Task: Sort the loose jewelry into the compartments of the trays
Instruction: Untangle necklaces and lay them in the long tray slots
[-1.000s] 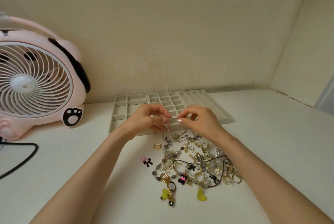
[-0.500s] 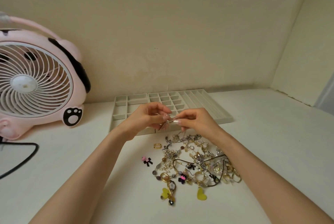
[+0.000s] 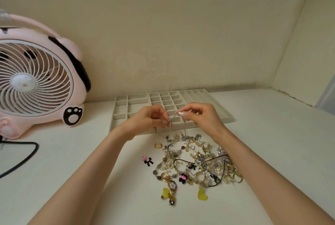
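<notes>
Aloft, chain [image 3: 173, 116] between both hands [image 3: 147, 121] [image 3: 204, 117]

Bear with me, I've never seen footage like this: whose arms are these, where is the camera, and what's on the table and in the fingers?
There is no machine here. A person works with bare hands, and one wide camera worn on their head looks forward and down, so both arms reach in from the bottom. All the pictures come from that one view.

On the white table lies a tangled pile of jewelry, with a pink bow charm and a gold link apart to its left. Behind it, three beige compartment trays sit by the wall, and a pink fan stands at the left.

The left hand and right hand each pinch a thin silver chain stretched between them. Below each grip, the chain trails down toward the pile.
</notes>
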Tool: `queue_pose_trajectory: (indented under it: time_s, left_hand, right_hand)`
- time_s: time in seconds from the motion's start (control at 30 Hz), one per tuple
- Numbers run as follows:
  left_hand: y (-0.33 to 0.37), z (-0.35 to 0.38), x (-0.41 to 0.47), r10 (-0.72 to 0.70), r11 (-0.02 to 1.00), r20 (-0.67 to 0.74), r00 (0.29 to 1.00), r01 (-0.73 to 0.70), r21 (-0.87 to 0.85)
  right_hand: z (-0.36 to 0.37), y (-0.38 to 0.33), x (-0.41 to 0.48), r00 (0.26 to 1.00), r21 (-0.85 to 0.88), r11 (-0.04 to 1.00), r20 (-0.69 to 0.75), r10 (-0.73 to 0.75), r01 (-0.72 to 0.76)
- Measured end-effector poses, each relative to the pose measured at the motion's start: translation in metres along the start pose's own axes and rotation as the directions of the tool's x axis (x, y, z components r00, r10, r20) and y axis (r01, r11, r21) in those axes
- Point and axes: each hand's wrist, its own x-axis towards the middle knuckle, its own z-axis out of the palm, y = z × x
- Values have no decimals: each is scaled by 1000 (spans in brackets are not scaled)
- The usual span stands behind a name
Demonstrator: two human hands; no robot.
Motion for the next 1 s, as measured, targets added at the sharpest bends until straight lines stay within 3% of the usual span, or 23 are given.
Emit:
queue_pose_trajectory:
  time_s: [0.17, 0.3, 0.4, 0.5, 0.6, 0.8, 1.0]
  left_hand:
    - [5, 1, -1, 21, 999, -80, 997, -19, 26]
    - [5, -3, -1, 5, 996, -168, 986, -20, -87]
    - [8, -4, -1, -21, 970, -183, 983, -24, -242]
    - [9, -4, -2, -44, 940, -200, 979, -27, -339]
    - [11, -4, -2, -56, 902, -202, 978, -37, -430]
    - [12, -7, -2, -17, 922, -277, 961, -92, -377]
    - [5, -10, 2, -12, 976, -431, 902, -82, -200]
  right_hand:
    - [-5, -2, -1, 995, 1, 1000, 94, 31, -31]
    - [-12, 0, 0, 983, -285, 955, 130, 127, -86]
    - [-22, 4, 0, 951, -539, 832, 169, 260, -132]
    - [-26, 6, -1, 896, -662, 738, 237, 375, -133]
    - [-22, 5, -1, 909, -731, 677, 222, 354, -85]
    - [-23, 5, -1, 908, -718, 693, 245, 341, -67]
    - [-31, 8, 3, 948, -290, 926, 131, 289, -242]
